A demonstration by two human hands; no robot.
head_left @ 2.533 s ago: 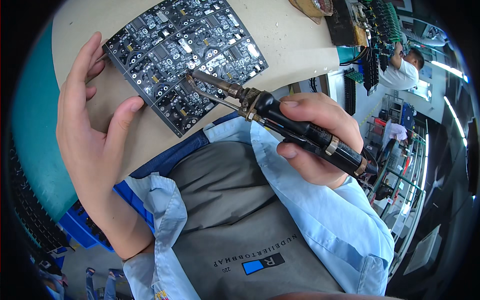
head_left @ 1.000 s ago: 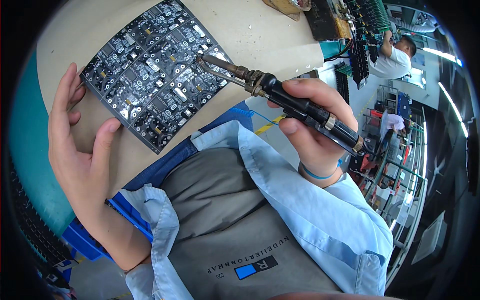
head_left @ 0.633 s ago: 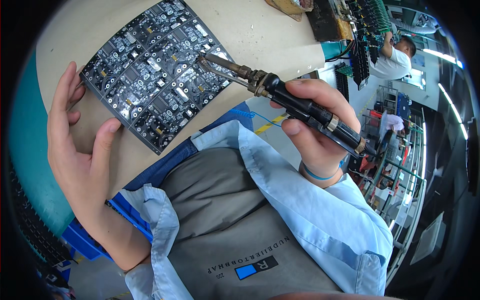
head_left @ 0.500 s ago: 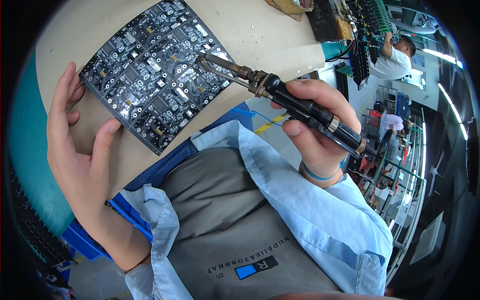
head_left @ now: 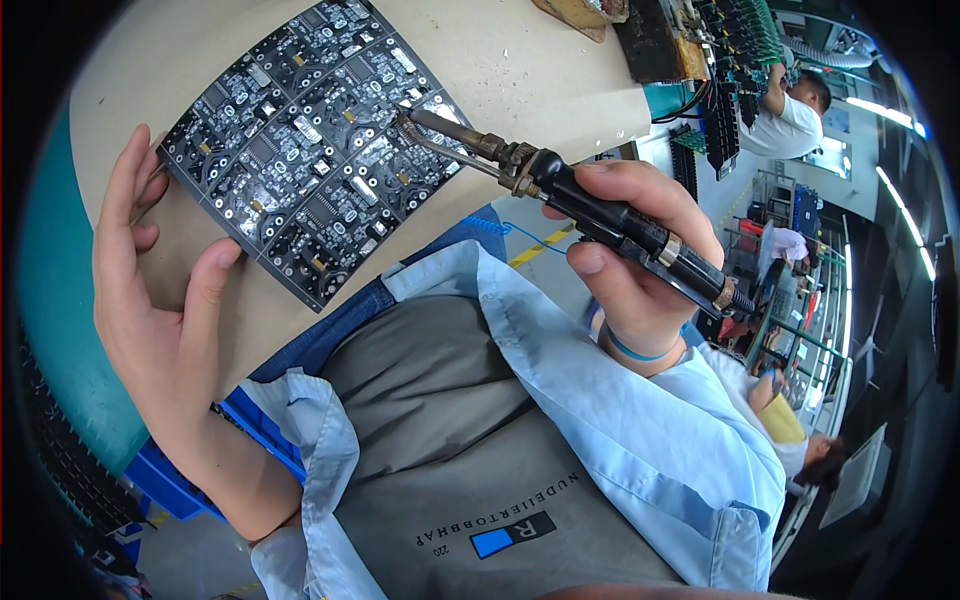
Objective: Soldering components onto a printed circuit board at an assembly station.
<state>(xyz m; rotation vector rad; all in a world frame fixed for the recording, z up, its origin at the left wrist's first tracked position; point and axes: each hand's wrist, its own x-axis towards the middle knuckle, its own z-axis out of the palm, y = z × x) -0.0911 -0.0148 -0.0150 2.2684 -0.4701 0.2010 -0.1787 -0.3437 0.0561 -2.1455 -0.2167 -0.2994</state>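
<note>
My left hand (head_left: pixel 158 275) grips a dark circuit board panel (head_left: pixel 318 150) at its left corner, the thumb against the lower left edge and the fingers around the corner. The panel carries several repeated sections dense with small parts and solder pads. My right hand (head_left: pixel 650 260) is closed around a black soldering iron (head_left: pixel 600 212). The iron slants to the upper left, and a thin metal tube runs beside its shaft. Its tip is over the right part of the panel; I cannot tell whether it touches.
The panel is over a beige tabletop (head_left: pixel 530 75) with a green border (head_left: pixel 50 300). A stained block (head_left: pixel 580 12) and a dark fixture with cables (head_left: pixel 660 45) stand at the back right. Two other people appear on the right, one in white (head_left: pixel 785 125), one lower down (head_left: pixel 780 410).
A second person has come into view at the lower right, behind my right arm. My hands, the panel and the soldering iron have barely moved.
</note>
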